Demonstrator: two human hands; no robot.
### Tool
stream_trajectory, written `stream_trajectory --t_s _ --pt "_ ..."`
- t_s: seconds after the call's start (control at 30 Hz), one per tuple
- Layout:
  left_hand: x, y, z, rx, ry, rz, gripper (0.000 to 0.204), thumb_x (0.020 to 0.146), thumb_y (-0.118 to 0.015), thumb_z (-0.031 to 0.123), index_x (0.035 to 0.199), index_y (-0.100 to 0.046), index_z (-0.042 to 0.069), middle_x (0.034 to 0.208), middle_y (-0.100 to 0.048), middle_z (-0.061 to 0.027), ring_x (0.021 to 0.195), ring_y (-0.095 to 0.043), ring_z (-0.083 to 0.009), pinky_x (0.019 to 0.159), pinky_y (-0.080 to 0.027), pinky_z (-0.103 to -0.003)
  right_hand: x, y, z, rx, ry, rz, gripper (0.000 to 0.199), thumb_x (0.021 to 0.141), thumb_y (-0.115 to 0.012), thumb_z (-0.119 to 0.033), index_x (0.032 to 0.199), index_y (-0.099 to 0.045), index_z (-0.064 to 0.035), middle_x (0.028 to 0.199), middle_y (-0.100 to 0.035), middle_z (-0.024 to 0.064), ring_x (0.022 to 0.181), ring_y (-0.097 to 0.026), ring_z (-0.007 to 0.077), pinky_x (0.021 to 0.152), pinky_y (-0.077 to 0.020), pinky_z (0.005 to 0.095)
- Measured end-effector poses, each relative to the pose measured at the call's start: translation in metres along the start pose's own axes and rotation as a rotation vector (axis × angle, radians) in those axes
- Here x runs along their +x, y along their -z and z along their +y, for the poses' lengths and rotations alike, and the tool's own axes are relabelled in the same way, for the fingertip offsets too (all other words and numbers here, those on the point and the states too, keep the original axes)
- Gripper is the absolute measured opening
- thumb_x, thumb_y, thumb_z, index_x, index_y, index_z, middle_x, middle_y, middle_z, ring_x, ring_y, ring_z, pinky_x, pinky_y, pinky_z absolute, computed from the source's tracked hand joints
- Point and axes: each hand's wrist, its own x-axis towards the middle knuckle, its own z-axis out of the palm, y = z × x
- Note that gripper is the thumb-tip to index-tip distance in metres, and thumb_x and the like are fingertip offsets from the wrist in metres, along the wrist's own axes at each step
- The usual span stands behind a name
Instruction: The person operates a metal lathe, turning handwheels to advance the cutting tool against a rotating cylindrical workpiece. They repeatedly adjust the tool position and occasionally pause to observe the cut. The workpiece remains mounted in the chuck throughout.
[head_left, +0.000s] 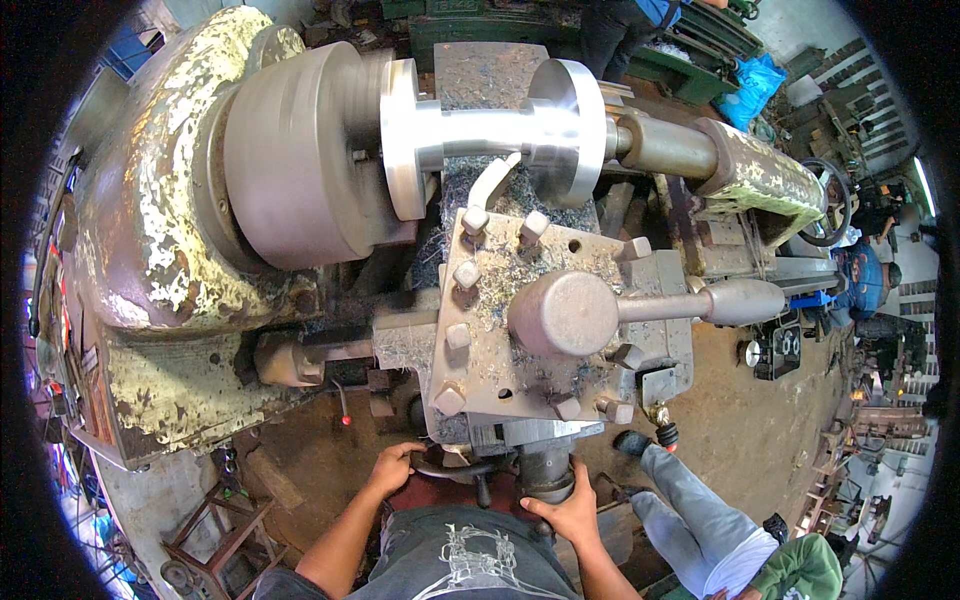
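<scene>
The step in hand looks like turning a shiny spool-shaped workpiece (478, 132) on a lathe; it sits beyond both grips, between the blurred, seemingly spinning chuck (295, 155) and the tailstock (757, 170). The left grip (393, 468) is curled onto the dark handwheel (450, 470); the right grip (568, 505), just beside it, wraps thumb and fingers around a dark round collar (546, 466). Ahead of them, the pale cutting tool (490, 184) points at the workpiece from the tool post (480, 345). The move seems to call for steady, small handwheel turns. Whether the tool tip touches metal is hard to tell; the left fingertips are partly hidden, and the handwheel's lower rim blends into dark clothing.
</scene>
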Motion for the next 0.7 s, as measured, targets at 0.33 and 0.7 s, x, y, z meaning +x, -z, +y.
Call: stream_trajectory --t_s 0.33,0.7 --pt "0.001 -0.015 0.005 0.305 -0.433 0.067 0.016 0.077 -0.07 0.009 0.09 -0.066 0.001 0.101 -0.069 -0.0166 0.1 -0.066 -0.0373 0.085 -0.052 -0.04 -0.001 0.0 -0.002 -0.013 -0.014 0.006 0.113 0.055 -0.094 -0.04 0.14 -0.04 0.0093 0.125 -0.061 0.03 0.118 -0.061 0.0383 0.102 -0.0473 0.0423" --pt "0.006 -0.019 -0.001 0.269 -0.492 0.125 0.027 0.078 -0.079 0.02 0.078 -0.062 -0.001 0.096 -0.07 -0.0187 0.092 -0.068 -0.0378 0.079 -0.053 -0.042 0.0 0.001 -0.005 0.001 -0.025 0.005 0.11 0.055 -0.094 -0.038 0.139 -0.041 0.0093 0.123 -0.063 0.0293 0.116 -0.063 0.0376 0.1 -0.0484 0.0423"
